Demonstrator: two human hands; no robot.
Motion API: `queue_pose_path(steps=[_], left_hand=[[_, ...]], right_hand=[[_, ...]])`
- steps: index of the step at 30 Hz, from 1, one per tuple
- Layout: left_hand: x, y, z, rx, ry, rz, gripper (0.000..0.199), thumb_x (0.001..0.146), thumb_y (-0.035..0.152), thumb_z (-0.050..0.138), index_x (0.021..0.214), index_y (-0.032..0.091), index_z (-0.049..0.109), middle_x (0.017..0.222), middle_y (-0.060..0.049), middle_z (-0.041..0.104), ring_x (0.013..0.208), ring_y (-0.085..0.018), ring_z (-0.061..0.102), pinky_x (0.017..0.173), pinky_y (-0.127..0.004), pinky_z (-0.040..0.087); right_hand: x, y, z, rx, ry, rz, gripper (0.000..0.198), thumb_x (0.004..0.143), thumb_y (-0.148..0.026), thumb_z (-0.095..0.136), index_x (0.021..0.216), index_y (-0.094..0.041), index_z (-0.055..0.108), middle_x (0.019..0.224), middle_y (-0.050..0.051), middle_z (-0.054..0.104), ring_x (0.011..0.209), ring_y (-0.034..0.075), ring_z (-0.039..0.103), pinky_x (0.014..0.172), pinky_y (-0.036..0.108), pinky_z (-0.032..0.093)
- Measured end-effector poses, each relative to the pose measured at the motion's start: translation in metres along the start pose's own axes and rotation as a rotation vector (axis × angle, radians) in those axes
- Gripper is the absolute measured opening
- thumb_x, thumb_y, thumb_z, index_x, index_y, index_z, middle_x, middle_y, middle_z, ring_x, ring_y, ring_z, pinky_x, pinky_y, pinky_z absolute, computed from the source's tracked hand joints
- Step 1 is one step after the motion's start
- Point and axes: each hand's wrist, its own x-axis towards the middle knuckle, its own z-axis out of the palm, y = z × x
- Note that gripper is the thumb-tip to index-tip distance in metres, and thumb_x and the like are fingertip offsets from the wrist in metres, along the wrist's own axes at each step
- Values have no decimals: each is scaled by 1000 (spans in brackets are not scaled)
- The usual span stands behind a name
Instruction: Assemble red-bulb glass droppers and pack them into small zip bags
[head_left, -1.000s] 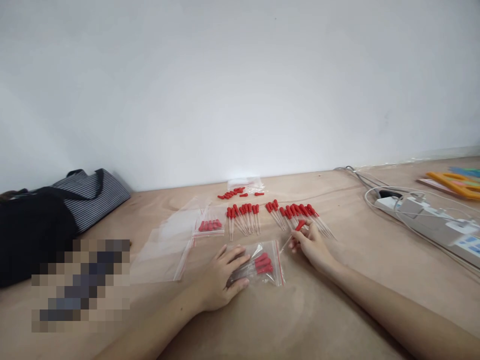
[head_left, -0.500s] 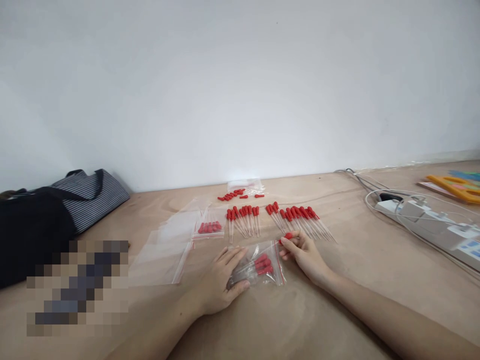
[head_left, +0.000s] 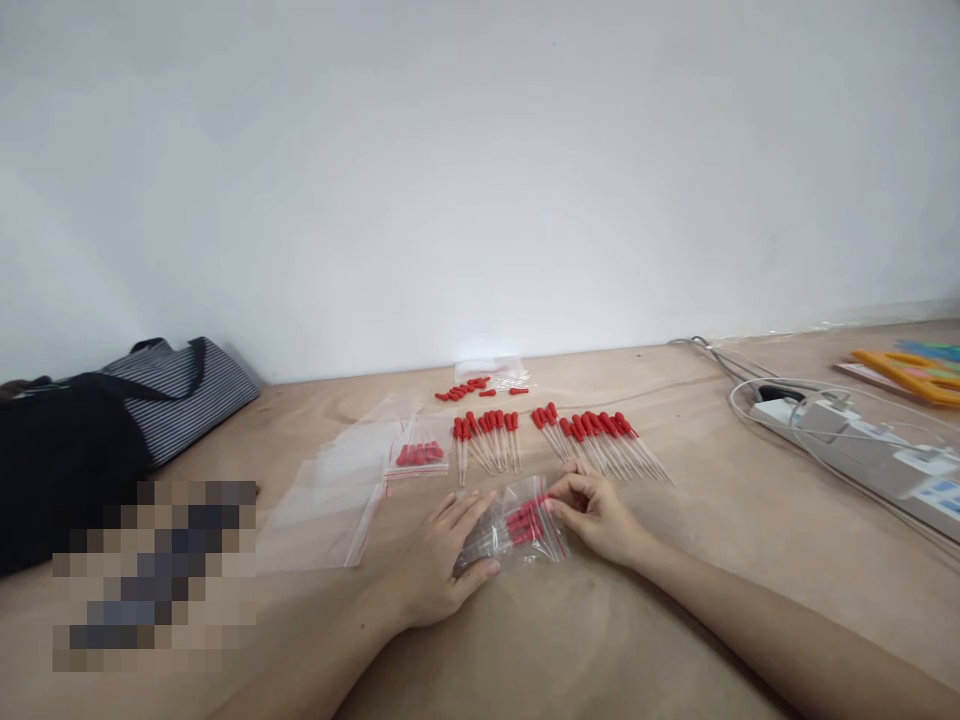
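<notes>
A clear zip-lock bag (head_left: 491,545) with a red seal strip lies flat on the table, several glass droppers with red rubber bulbs (head_left: 525,530) inside it. My left hand (head_left: 450,560) holds the bag's left end between thumb and fingers. At the bag's mouth on the right, my right hand (head_left: 596,515) is closed in a pinch on the red bulb end of a dropper, most of which lies within the bag. Behind the hands lie two rows of droppers, a left row (head_left: 487,440) and a right row (head_left: 600,440).
Flat clear bags (head_left: 322,510) overlap at the left, near a filled bag (head_left: 420,455). Loose red bulbs (head_left: 465,388) and a bag of glass tubes (head_left: 510,375) lie by the wall. A power strip (head_left: 862,450) with cables is at right, a striped bag (head_left: 195,400) at left.
My right hand has moved left and slightly down to the bag's mouth, bringing the dropper into the bag. The left hand stays in place.
</notes>
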Motion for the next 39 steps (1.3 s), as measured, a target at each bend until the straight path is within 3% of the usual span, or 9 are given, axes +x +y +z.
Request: queue_pose_path(steps=[2, 9, 14, 21, 27, 31, 35, 39], left_hand=[[0, -1, 0, -1, -9, -3, 59, 79, 33, 47, 132, 18, 24, 135, -8, 36, 124, -26, 29, 101, -47, 25], [0, -2, 1, -11, 12, 5, 59, 78, 34, 48, 131, 20, 27, 134, -8, 37, 123, -27, 30, 101, -48, 24], [0, -3, 1, -20, 6, 3, 59, 78, 34, 48, 131, 20, 27, 133, -9, 38, 123, -27, 31, 101, -48, 25], [0, -5, 2, -19, 6, -5, 58, 79, 37, 46, 131, 21, 27, 133, -7, 37, 123, -27, 29, 101, -48, 26], [2, -2, 0, -14, -25, -23, 58, 79, 36, 47, 130, 18, 28, 134, -9, 37, 124, -26, 28, 102, -47, 24], [1, -5, 3, -39, -12, -35, 60, 78, 36, 48, 131, 18, 27, 135, -9, 35, 125, -27, 26, 101, -48, 25], [0, -6, 4, -69, -13, -46, 60, 78, 35, 49, 131, 19, 27, 135, -9, 34, 125, -28, 25, 101, -49, 24], [0, -5, 2, -67, 3, -23, 58, 78, 35, 48, 131, 21, 27, 134, -8, 36, 124, -27, 27, 101, -49, 24]], right_hand=[[1, -2, 1, -22, -42, -44, 20, 74, -36, 57, 72, -18, 65, 81, 4, 49, 79, 15, 49, 73, 29, 41], [6, -9, -2, -246, -254, -143, 29, 84, -35, 42, 108, -29, 57, 108, 7, 49, 105, 21, 41, 92, 43, 27], [6, -11, -9, -264, -396, -125, 36, 76, -43, 53, 108, -28, 57, 110, 6, 50, 106, 23, 40, 93, 44, 24], [10, -6, -1, -136, -285, -43, 23, 79, -38, 50, 79, -21, 66, 97, 6, 58, 96, 20, 48, 89, 39, 30], [12, -1, 9, 40, -53, 142, 30, 72, -40, 57, 55, -16, 58, 63, 2, 60, 62, 13, 54, 62, 26, 41], [10, 4, 8, 77, 4, 89, 23, 70, -38, 60, 61, -17, 63, 72, 3, 60, 70, 14, 55, 66, 27, 43], [9, 2, 4, -39, -94, -23, 19, 74, -36, 56, 77, -22, 68, 92, 6, 59, 89, 18, 53, 81, 33, 39], [8, -4, 0, -90, -162, -29, 22, 81, -33, 47, 87, -24, 67, 97, 6, 58, 94, 19, 51, 85, 36, 37]])
